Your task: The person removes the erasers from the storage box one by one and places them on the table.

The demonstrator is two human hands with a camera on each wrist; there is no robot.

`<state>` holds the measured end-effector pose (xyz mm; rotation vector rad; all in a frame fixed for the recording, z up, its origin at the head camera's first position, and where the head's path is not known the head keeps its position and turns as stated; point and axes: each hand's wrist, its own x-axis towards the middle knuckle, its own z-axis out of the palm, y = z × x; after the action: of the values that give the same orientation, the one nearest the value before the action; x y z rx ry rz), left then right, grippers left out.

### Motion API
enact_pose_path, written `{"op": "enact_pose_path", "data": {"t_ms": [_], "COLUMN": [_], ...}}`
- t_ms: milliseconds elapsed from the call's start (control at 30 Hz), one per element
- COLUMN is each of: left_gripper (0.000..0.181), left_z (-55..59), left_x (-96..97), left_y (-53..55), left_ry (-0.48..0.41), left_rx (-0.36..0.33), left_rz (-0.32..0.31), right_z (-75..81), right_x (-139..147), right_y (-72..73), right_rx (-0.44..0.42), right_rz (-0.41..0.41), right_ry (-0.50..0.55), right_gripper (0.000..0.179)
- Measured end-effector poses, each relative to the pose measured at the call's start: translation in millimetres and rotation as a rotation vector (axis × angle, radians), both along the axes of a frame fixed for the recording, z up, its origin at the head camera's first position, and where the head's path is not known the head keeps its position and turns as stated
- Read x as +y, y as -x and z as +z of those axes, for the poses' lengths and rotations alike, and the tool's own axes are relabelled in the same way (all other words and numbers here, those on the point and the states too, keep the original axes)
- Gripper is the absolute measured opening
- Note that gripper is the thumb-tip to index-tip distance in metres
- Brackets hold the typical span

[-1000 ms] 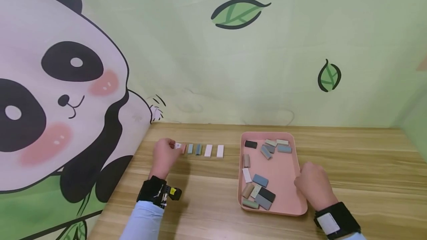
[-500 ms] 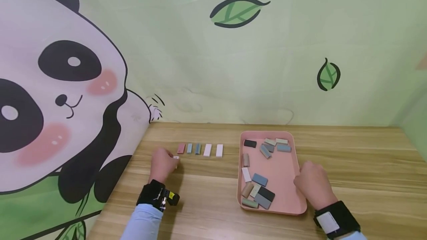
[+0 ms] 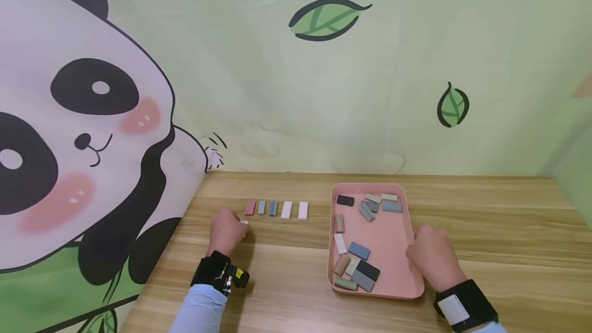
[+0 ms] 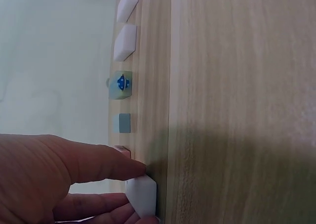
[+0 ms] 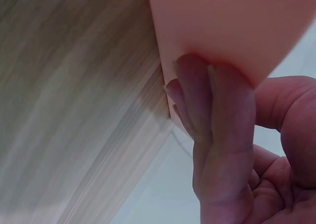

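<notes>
My left hand (image 3: 227, 231) pinches a small white block (image 4: 142, 195) between thumb and fingers, just in front of the left end of a row of blocks. That row runs from a red block (image 3: 250, 208) through a small light-blue block (image 3: 261, 207) and a blue-and-green block (image 3: 273, 208) to two white blocks, one of them the end block (image 3: 302, 210). My right hand (image 3: 432, 256) grips the right wall of a pink tray (image 3: 401, 271). In the right wrist view its fingers (image 5: 232, 130) press the outside of the wall, with the thumb on the other side.
Inside the tray lie several blocks in black, grey, blue, tan, green and white, including a blue block (image 3: 358, 251) and a black block (image 3: 368, 270). A wooden table (image 3: 287, 281) carries everything. Behind it hangs a green panda-print cloth (image 3: 259, 91).
My left hand has drawn the white block from beside the red block toward me, uncovering the red one. The right hand keeps its place at the tray.
</notes>
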<state>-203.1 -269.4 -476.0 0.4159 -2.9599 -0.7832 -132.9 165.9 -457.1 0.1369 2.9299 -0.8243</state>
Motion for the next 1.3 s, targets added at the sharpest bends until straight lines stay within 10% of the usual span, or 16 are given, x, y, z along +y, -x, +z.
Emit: {"op": "enact_pose_path", "data": {"t_ms": [300, 567, 900, 1300], "left_gripper": [0.022, 0.047, 0.069, 0.065], "left_z": [16.4, 40.3, 64.5, 51.9], "left_x": [10.7, 41.5, 108.6, 186.0], "left_y": [-3.4, 3.3, -5.3, -23.5], "left_ry": [0.097, 0.113, 0.127, 0.135], "left_rx": [-0.027, 0.118, 0.203, 0.091], "left_rz": [-0.002, -0.14, -0.394, -0.821], "right_z": [-0.6, 0.6, 0.0, 0.0], "right_x": [1, 1, 1, 1], "right_y": [0.9, 0.5, -0.7, -0.5], "right_rx": [-0.002, -0.016, -0.022, -0.04], "right_rz": [-0.001, -0.004, -0.011, -0.019], "right_ry": [0.004, 0.009, 0.017, 0.029], "right_gripper": [0.013, 0.013, 0.011, 0.008]}}
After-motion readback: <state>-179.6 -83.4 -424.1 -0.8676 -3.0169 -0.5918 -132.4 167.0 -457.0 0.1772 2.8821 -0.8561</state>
